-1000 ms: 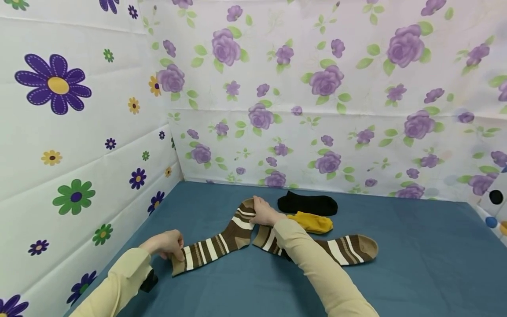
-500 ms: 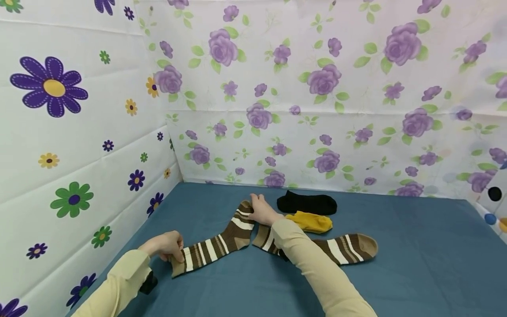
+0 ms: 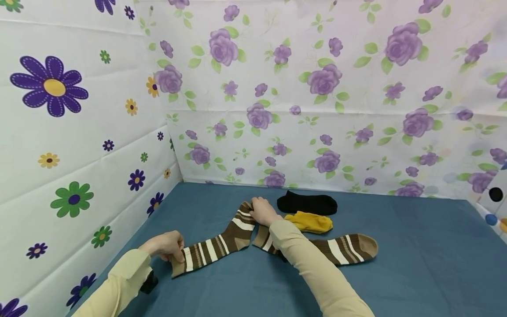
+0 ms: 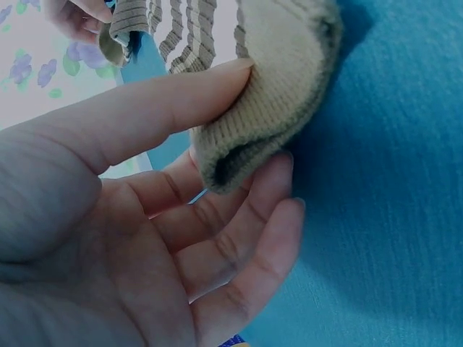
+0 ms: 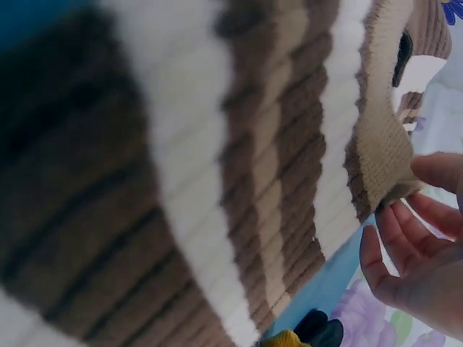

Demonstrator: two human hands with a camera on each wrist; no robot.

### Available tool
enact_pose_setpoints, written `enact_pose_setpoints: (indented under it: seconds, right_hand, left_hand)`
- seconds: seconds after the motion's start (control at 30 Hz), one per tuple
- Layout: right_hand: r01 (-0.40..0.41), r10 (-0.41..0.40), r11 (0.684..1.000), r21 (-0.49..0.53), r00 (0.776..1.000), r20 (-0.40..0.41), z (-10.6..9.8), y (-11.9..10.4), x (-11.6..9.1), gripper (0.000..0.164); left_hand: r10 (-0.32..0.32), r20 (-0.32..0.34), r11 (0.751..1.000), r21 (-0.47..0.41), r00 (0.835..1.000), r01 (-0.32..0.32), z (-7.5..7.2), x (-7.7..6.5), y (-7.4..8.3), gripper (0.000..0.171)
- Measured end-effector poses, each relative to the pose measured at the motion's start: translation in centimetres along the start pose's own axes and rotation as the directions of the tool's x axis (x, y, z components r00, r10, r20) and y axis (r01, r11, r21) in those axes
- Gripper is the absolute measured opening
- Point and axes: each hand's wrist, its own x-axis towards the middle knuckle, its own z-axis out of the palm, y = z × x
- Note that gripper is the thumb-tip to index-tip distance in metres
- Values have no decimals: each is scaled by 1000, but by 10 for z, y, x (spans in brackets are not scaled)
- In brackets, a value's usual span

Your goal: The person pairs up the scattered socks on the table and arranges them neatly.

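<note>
A brown, tan and white striped sock [image 3: 215,245] lies bent across the blue table in the head view. My left hand [image 3: 166,245] pinches its tan cuff [image 4: 278,79], thumb on top and fingers under the opening, as the left wrist view shows. At the sock's far end my right hand [image 3: 264,211] pinches the toe, its thumb and fingertips meeting at a tan edge in the right wrist view. A second striped sock [image 3: 348,250] lies to the right, partly hidden under my right forearm. Its stripes fill much of the right wrist view.
Behind the second striped sock lie a folded yellow sock [image 3: 310,222] and a black sock [image 3: 306,203]. Flower-printed sheets [image 3: 293,110] hang along the back and left edges of the blue tabletop [image 3: 428,264].
My right hand has lifted slightly off the toe and come back down on it. The left hand keeps its pinch on the cuff. The head view has shifted a little.
</note>
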Motion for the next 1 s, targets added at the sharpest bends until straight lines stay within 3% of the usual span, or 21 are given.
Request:
enact_pose_setpoints:
  seconds: [0.2,0.47,0.67,0.87,1.0]
  right_hand:
    - [-3,1,998,-60,999,-41,0,1,0,6]
    - [-25,14,996,-90,993,-116,3,5,-2,11]
    - [35,-38,999,-19,981,-192,-4,4,-2,20]
    - [47,-32,997,65,975,-219,-17,-3,-3,11]
    - [60,-35,993,100,972,-233,-24,-5,-8,12]
  left_hand:
    - [4,3,1000,3,1000,-4,1,3,3,34]
    - [3,5,1000,0,1000,-3,2,1,6,36]
    - [10,10,999,39,1000,-10,0,-1,7,28]
    - [54,2,998,40,999,-54,-6,-3,7,23]
    - [86,-8,996,27,996,-86,-12,-3,9,22]
